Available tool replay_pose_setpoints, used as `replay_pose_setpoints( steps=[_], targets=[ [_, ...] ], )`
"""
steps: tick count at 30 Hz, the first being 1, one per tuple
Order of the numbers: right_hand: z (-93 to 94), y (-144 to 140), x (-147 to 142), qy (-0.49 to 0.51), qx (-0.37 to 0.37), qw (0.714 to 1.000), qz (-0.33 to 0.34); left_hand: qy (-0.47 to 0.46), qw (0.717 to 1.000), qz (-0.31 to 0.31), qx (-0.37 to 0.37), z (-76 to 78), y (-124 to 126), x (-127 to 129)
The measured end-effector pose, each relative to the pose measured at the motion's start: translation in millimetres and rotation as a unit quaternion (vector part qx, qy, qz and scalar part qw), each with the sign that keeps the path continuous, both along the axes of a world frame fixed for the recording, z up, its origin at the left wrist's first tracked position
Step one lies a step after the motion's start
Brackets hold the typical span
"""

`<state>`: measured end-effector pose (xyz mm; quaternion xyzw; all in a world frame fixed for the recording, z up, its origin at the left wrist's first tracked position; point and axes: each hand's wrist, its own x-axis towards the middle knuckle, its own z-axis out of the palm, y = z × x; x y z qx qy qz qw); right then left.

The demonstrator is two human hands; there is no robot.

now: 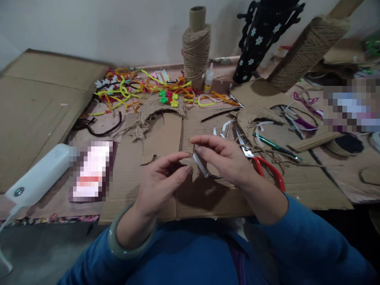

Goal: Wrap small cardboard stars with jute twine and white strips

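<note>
My right hand (224, 158) pinches a short, thin, dark twisted cord (194, 149) between thumb and index finger, above the cardboard sheet. A narrow white strip (200, 165) slants down from just below the pinch; whether it joins the cord I cannot tell. My left hand (163, 178) faces it, index fingertip at the cord's lower end and thumb apart below. Behind them lie a twine-wrapped crescent (162, 109) with small green, red and yellow flowers, and a twine star (138, 133). Red-handled scissors (258, 160) lie by my right wrist, partly hidden.
Pipe cleaners (124, 89) are heaped at the back. Twine spools (196, 51), a glue bottle (209, 79) and a black flowered vase (258, 39) stand behind. At right are a second crescent (249, 116) and a green pen (276, 146); at left, a phone (92, 170) and white power bank (38, 174).
</note>
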<state>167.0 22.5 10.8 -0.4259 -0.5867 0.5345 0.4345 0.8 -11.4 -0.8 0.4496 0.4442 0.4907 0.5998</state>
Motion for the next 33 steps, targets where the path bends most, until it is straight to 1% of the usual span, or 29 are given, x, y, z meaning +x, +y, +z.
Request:
replay_pose_setpoints(
  steps=[2, 4, 7, 9, 11, 13, 17, 20, 27, 33],
  targets=[
    [-1.0, 0, 1, -0.009, 0.022, 0.999, -0.021, 0.013, 1.000, 0.015, 0.004, 1.3, 0, 0],
    [-2.3, -1, 2, -0.026, 0.060, 0.996, -0.069, 0.029, 0.999, 0.036, 0.019, 1.7, -1, 0],
    [-2.8, -3, 4, -0.072, 0.131, 0.978, -0.144, 0.044, 0.996, 0.063, 0.038, 0.0, 0, -1],
    [-1.7, -4, 5, -0.102, 0.171, 0.966, -0.162, 0.031, 0.996, 0.071, 0.033, -1.9, 0, -1],
    [0.2, -6, 5, -0.124, 0.200, 0.959, -0.157, 0.016, 0.997, 0.076, 0.028, -3.7, 0, -1],
    [2.2, -8, 5, -0.142, 0.226, 0.954, -0.136, 0.020, 0.996, 0.085, 0.037, -4.9, 0, -1],
    [4.7, -10, 3, -0.174, 0.254, 0.948, -0.085, 0.076, 0.988, 0.102, 0.085, -4.7, -2, 0],
    [4.3, -11, 1, -0.188, 0.259, 0.945, -0.067, 0.134, 0.978, 0.106, 0.119, -2.9, -5, 0],
    [0.8, -10, -1, -0.216, 0.264, 0.938, -0.065, 0.218, 0.957, 0.107, 0.158, -3.7, -10, 0],
    [-3.6, -8, 0, -0.233, 0.307, 0.920, -0.073, 0.253, 0.939, 0.101, 0.208, -7.6, -8, -1]
  ],
)
